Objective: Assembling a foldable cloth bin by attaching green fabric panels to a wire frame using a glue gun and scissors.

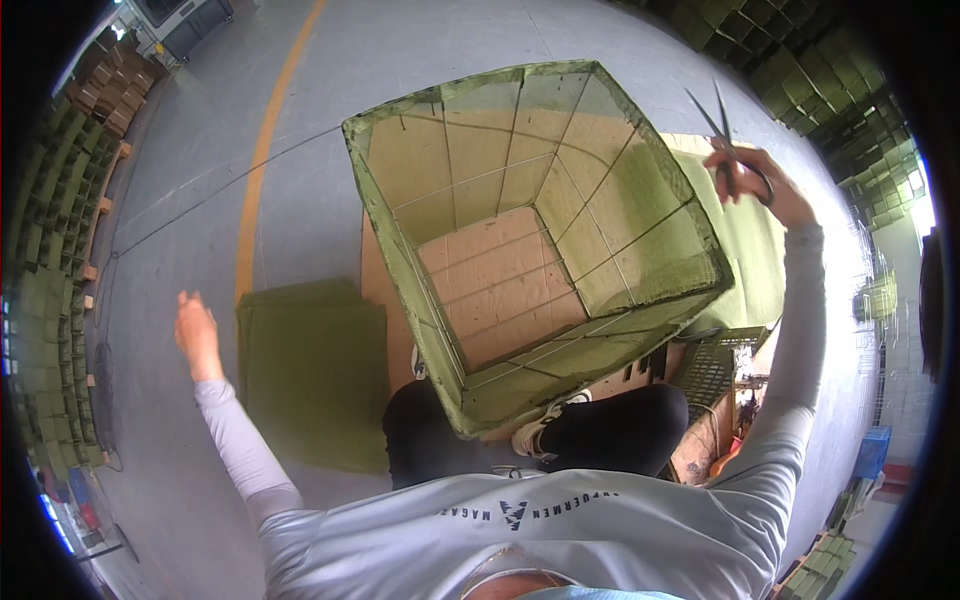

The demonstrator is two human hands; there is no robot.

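Observation:
An open, box-shaped wire frame covered in green mesh fabric [660, 210] stands in front of me, tilted, between my knees. Its thin metal wires show along the inside, and a brown board lies under its bottom. My right hand [755, 185] is raised beyond the frame's right rim, closed round the handles of a pair of scissors [722, 120]. The blades point up and away and are spread apart. Out to the left, away from the frame, my left hand [197, 335] is held up with its fingers drawn together; whatever they pinch, if anything, is too small to make out.
A pile of flat green fabric sheets [315, 385] lies on the floor at left, and more green sheets [755, 250] lie at right. A dark plastic crate [703, 375] sits by my right knee. Stacked green boxes [40, 300] line both sides. A yellow stripe [262, 170] crosses the floor.

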